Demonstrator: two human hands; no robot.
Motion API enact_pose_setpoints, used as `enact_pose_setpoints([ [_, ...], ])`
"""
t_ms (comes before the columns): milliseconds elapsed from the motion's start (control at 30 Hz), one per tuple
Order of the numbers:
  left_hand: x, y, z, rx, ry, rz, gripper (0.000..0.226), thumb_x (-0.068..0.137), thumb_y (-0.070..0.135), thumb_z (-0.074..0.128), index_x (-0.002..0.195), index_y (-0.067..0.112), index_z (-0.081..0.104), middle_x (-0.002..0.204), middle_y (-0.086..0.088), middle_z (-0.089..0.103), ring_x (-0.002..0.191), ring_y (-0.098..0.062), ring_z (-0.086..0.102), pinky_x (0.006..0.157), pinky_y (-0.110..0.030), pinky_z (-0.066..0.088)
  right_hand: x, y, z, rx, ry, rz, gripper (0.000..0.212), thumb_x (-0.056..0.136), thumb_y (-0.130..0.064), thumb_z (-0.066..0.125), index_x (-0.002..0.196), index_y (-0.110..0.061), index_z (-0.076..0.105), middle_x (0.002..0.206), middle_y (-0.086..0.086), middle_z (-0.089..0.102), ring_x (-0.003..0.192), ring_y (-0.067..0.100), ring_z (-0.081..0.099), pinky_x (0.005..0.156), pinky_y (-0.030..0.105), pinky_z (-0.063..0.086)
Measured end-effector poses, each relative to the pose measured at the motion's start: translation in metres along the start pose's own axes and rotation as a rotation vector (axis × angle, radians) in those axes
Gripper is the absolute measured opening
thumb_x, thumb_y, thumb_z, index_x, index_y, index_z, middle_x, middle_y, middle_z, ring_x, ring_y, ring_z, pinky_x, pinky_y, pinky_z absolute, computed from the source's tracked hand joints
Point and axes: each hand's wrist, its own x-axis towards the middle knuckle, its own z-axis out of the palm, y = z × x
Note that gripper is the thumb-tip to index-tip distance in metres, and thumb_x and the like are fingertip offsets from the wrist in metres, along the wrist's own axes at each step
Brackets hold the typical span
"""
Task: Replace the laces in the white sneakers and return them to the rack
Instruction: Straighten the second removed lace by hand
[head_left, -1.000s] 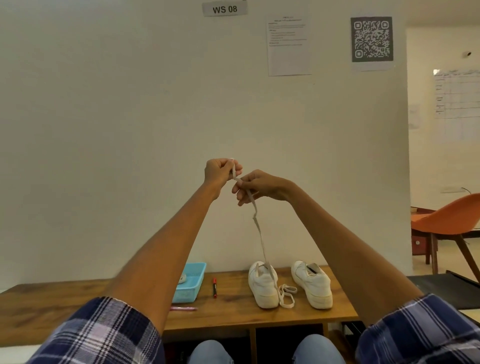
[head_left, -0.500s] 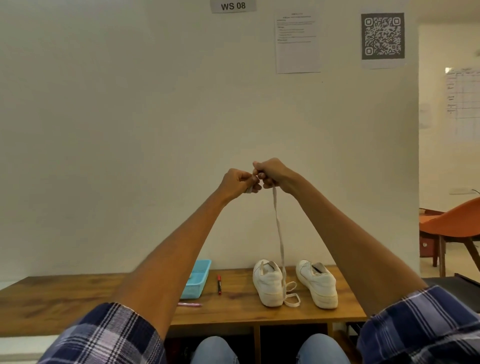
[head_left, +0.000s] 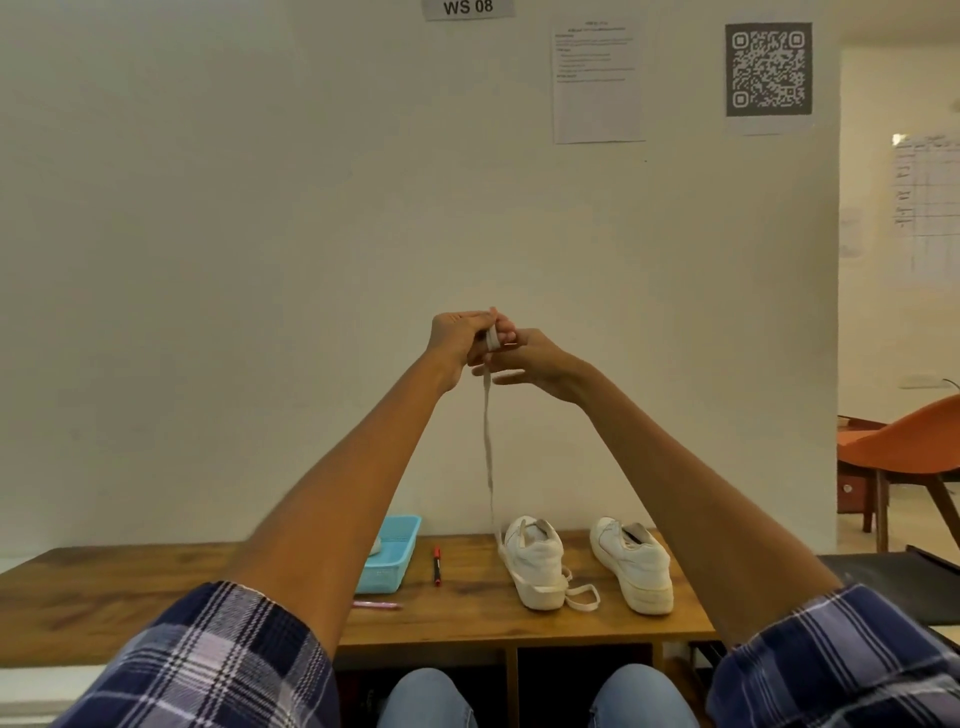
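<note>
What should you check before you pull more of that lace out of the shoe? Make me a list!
1. Left hand grips the flat white lace: ok.
2. Right hand holds it too: ok.
3. Lace hangs straight down to the left white sneaker: ok.
4. Sneaker stands flat on the wooden bench top: ok.
5. Lace fully out of the eyelets: cannot tell.
6. Right white sneaker laced: cannot tell.

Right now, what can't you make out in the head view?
- Top end of the lace: bunched between left hand and right hand.
- Blue basket contents: left forearm covers them.
- Wall notice text: too small.
- Shelf under the table: dark.
</note>
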Motion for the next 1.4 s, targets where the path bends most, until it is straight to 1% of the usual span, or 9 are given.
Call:
enact_pose_setpoints([
  [133,0.003,0.001,-0.005,-0.001,0.080,0.053,0.018,0.093,0.012,0.057,0.081,0.004,0.068,0.068,-0.002,0.072,0.062,-0.013,0.070,0.067,-0.026,0.057,0.001,-0.004,0.009,-0.068,0.005,0.032,0.018,0.097,-0.010,0.047,0.103,-0.005,0.063,0.083,0.003,0.065,0.077,0.017,0.066,0.085,0.035,0.053],
  [400,0.004,-0.005,-0.013,0.054,0.208,0.106,0.018,0.093,0.011,0.057,0.100,-0.003,0.066,0.089,-0.013,0.069,0.070,-0.015,0.068,0.072,-0.021,0.057,0.001,-0.013,0.014,-0.310,-0.096,0.169,0.019,0.095,-0.008,0.041,0.107,-0.008,0.055,0.082,0.000,0.068,0.075,0.013,0.067,0.090,0.037,0.048],
  [633,0.003,-0.006,-0.018,0.182,0.212,0.207,0.020,0.092,0.012,0.059,0.100,-0.004,0.068,0.088,-0.013,0.070,0.063,-0.008,0.068,0.071,-0.018,0.057,-0.004,-0.012,0.010,-0.216,-0.064,0.178,0.018,0.095,-0.008,0.043,0.086,-0.012,0.058,0.088,0.003,0.068,0.084,0.016,0.066,0.084,0.035,0.049],
  [767,0.004,-0.013,-0.022,0.432,0.170,0.333,0.017,0.091,0.012,0.060,0.091,-0.002,0.071,0.087,-0.015,0.071,0.069,-0.014,0.067,0.079,-0.030,0.057,-0.004,-0.014,0.008,-0.050,-0.085,0.096,0.023,0.099,-0.013,0.042,0.084,-0.009,0.060,0.082,0.004,0.065,0.080,0.017,0.066,0.087,0.036,0.052],
  [900,0.003,-0.021,-0.020,0.550,0.093,0.386,0.020,0.091,0.010,0.059,0.086,-0.004,0.072,0.075,-0.013,0.067,0.070,-0.026,0.065,0.078,-0.041,0.058,-0.002,-0.023,0.006,0.028,0.059,0.078,0.027,0.097,-0.017,0.047,0.075,-0.009,0.060,0.071,0.004,0.060,0.064,0.016,0.058,0.074,0.030,0.052],
  [1000,0.001,-0.028,-0.018,0.537,0.058,0.348,0.031,0.095,0.017,0.054,0.075,0.001,0.071,0.064,-0.006,0.067,0.064,-0.021,0.065,0.078,-0.043,0.057,0.000,-0.029,0.002,0.015,0.191,0.120,0.030,0.097,-0.021,0.047,0.070,-0.010,0.057,0.066,0.003,0.057,0.058,0.014,0.052,0.066,0.027,0.050],
  [1133,-0.007,-0.034,-0.014,0.478,-0.076,0.262,0.028,0.096,0.016,0.052,0.095,-0.007,0.069,0.089,-0.021,0.071,0.060,-0.006,0.068,0.074,-0.028,0.059,0.004,-0.035,-0.004,0.025,0.306,0.188,0.031,0.097,-0.019,0.044,0.069,-0.010,0.054,0.064,0.002,0.054,0.053,0.013,0.045,0.058,0.025,0.047],
  [1267,-0.011,-0.028,-0.010,0.355,-0.136,0.161,0.027,0.096,0.011,0.052,0.100,-0.012,0.066,0.076,-0.012,0.070,0.059,-0.009,0.069,0.065,-0.019,0.057,0.007,-0.030,-0.008,0.037,0.375,0.213,0.030,0.096,-0.018,0.045,0.069,-0.010,0.053,0.066,0.003,0.053,0.051,0.012,0.043,0.055,0.024,0.043],
  [1400,-0.010,-0.020,-0.005,0.187,-0.137,0.060,0.023,0.095,0.009,0.052,0.090,-0.007,0.068,0.062,-0.002,0.070,0.057,-0.013,0.068,0.067,-0.023,0.058,0.005,-0.014,-0.010,-0.384,0.349,0.124,0.017,0.088,-0.013,0.059,0.073,-0.006,0.063,0.077,0.006,0.059,0.066,0.016,0.054,0.064,0.025,0.046],
])
